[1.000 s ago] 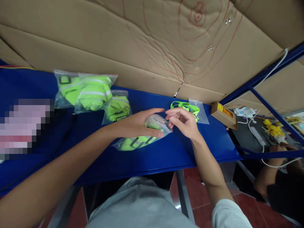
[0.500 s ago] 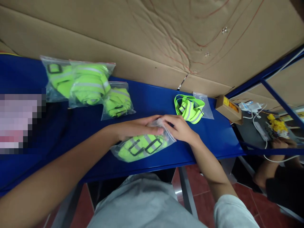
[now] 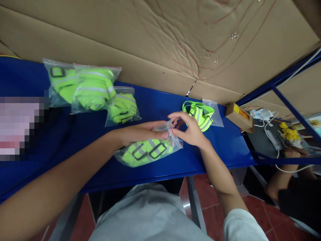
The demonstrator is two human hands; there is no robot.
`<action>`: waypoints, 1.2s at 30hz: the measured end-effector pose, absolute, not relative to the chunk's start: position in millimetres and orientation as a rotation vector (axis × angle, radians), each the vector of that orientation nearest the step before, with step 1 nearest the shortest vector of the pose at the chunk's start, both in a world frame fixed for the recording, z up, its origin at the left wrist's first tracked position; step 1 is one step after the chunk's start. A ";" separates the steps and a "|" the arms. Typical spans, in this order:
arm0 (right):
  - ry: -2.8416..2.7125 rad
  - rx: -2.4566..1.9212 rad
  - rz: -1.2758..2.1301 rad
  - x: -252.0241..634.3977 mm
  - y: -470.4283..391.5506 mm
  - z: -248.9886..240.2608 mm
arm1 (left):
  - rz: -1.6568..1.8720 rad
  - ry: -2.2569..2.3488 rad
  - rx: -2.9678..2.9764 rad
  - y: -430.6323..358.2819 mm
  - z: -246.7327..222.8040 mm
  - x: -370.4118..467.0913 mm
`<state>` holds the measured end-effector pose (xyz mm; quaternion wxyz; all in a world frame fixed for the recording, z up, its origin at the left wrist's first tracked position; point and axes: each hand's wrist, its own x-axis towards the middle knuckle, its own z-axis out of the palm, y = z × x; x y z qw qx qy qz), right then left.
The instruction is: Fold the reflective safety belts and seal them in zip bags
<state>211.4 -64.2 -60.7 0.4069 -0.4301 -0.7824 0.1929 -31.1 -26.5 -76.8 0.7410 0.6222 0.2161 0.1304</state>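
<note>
A clear plastic zip bag (image 3: 118, 157) with a red-lined mouth (image 3: 182, 145) lies near the front of the blue tabletop (image 3: 215, 149), right before the person, and inside it is a folded neon yellow-green fabric strap (image 3: 134, 161) with grey reflective stripes and two black rectangular buckles (image 3: 157, 151) facing up. The bag's long axis runs roughly along the table's front edge, with the mouth at the right-hand end. The left hand (image 3: 142, 132) comes across the bag's far side and grips it near the mouth, thumb on top and fingers behind. The right hand (image 3: 189, 130) is the nearer one to the opening: it stands just beyond that end, thumb and fingers curved around the mouth's upper corner; whether they pinch the film or merely touch it, I cannot tell. Behind the right hand lies a loose neon yellow-green striped strap bundle (image 3: 199, 115), with a flat transparent bag (image 3: 217, 115) just beside it and a small brown cardboard box (image 3: 239, 118) farther right. Left of the hands, toward the cardboard wall (image 3: 100, 40), rest three filled transparent bags (image 3: 95, 92), two of them overlapping. At far right, a co-worker's hands (image 3: 293, 153) are near some yellow pieces (image 3: 291, 134).
</note>
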 end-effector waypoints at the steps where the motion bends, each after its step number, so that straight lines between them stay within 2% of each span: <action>1: -2.088 -1.044 0.551 209.7 -62.5 -62.3 | 0.279 0.464 1.381 -26.6 -78.4 -29.9; 5: -2.198 -1.033 0.652 209.1 -58.1 -66.0 | 0.210 0.561 1.423 -27.4 -78.6 -29.5; 11: -1.764 -1.139 0.791 217.4 -55.9 -58.1 | 0.305 0.560 1.554 -21.4 -59.7 -42.0; 15: -1.943 -1.181 0.983 211.5 -56.3 -64.7 | 0.399 0.668 1.727 -17.7 -57.2 -46.9; 24: -1.762 -1.042 1.190 203.2 -56.4 -66.8 | 0.835 0.922 1.382 -23.3 -66.2 -49.1; 31: -1.594 -1.066 1.096 188.6 -65.0 -74.1 | 1.051 0.981 1.431 -34.3 -62.0 -43.9; 36: -1.534 -1.137 1.270 199.8 -58.1 -70.7 | 1.071 0.963 1.257 -33.1 -63.4 -47.1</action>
